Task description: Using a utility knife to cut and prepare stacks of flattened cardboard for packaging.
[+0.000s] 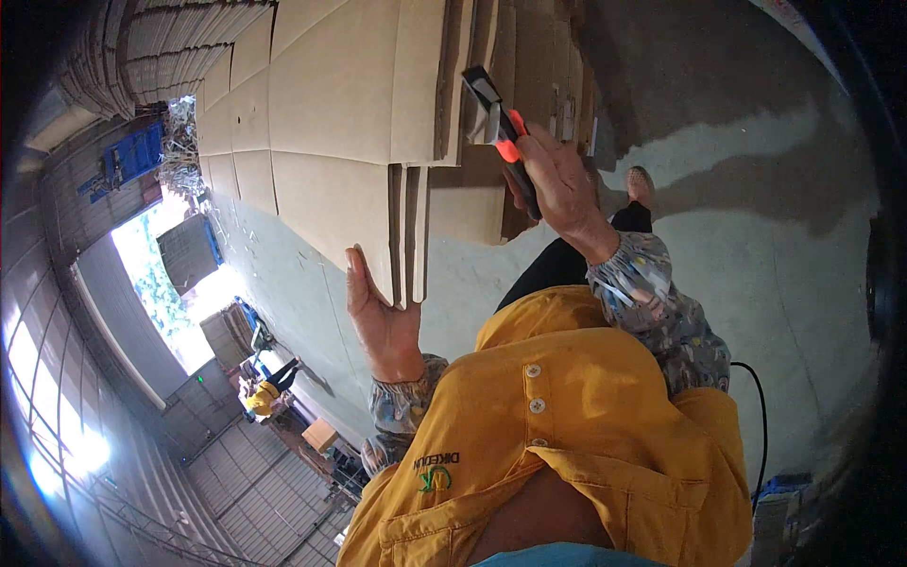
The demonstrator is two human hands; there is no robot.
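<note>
We rest our left hand under the lower corner of the cardboard sheets, seemingly to steady them; its thumb stands apart at their left edge, the other fingers too hidden to tell their spread. Our right hand curls closed around the black-and-orange tool, its head angled up beside the stack, perhaps for clearance
</note>
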